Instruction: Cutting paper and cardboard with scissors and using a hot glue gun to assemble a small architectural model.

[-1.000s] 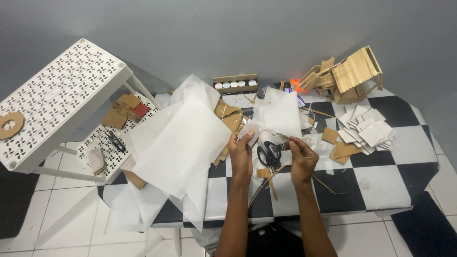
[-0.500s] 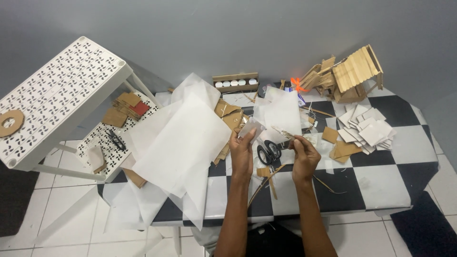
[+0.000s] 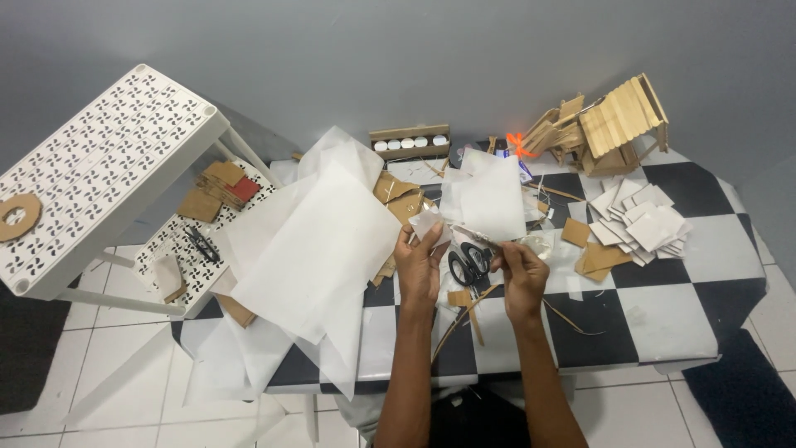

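Thin white paper scrap pinched in left hand fingers; right hand fingers around a slim stick.

The large white sheets cover much of the checkered table left of the scissors. The scissors' blades are hidden behind the right hand. What its fingertips pinch is too small to identify. Both forearms are cut off at the bottom edge.
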